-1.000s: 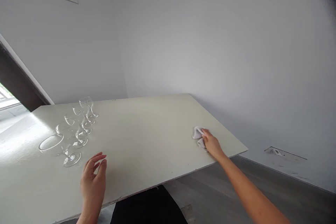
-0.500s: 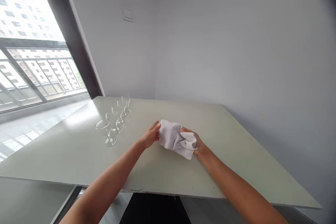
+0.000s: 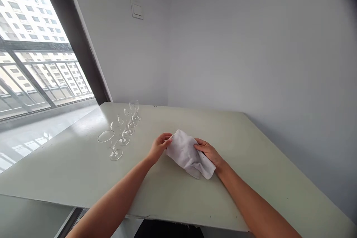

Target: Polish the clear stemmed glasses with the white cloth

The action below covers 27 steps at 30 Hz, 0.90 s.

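Observation:
A pale, whitish cloth (image 3: 184, 150) is held up between both hands above the middle of the table (image 3: 167, 193). My left hand (image 3: 160, 147) pinches its upper left corner between thumb and fingers. On the other side, my right hand (image 3: 208, 152) grips the cloth with the thumb on top, and its lower end hangs in folds beneath. Whether anything is wrapped inside the cloth is hidden. To the left of my left hand, several clear stemmed glasses stand upright in a row; the nearest glass (image 3: 115, 154) is closest to me.
The row of glasses runs back to the farthest glass (image 3: 134, 106) near the table's back left. Grey walls (image 3: 237, 44) border the back and right. A light switch (image 3: 137, 9) is on the wall, and a window (image 3: 33, 63) is at left.
The cloth has turned and spread, with its folded end now hanging lower right. My right thumb has come over the top of the cloth. The view has shifted slightly.

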Each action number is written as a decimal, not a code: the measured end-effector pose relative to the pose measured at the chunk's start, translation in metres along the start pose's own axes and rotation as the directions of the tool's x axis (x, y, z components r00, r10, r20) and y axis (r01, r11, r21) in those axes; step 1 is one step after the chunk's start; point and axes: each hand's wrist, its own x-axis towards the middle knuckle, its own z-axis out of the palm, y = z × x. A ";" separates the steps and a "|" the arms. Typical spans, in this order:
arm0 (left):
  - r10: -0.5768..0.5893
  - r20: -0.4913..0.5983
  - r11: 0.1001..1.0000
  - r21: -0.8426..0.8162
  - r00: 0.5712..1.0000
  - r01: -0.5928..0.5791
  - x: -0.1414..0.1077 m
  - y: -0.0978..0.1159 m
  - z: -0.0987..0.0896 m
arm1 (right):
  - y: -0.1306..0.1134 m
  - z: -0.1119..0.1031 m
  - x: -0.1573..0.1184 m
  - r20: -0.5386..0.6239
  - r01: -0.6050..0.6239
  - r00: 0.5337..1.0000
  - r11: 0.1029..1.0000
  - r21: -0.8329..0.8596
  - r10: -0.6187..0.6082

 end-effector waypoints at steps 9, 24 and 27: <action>-0.023 0.200 0.997 -0.068 0.979 0.037 -0.004 0.019 0.013 | -0.003 0.010 -0.014 0.060 -0.089 0.994 0.995 -0.040 0.092; -0.002 -0.374 0.998 0.060 0.927 0.026 0.011 0.007 -0.018 | -0.013 -0.009 -0.009 -0.032 -0.127 0.991 0.991 -0.041 0.126; -0.099 -0.381 0.994 -0.088 0.919 0.070 0.013 -0.002 -0.022 | -0.016 -0.013 -0.007 -0.071 -0.077 0.994 0.997 0.024 0.079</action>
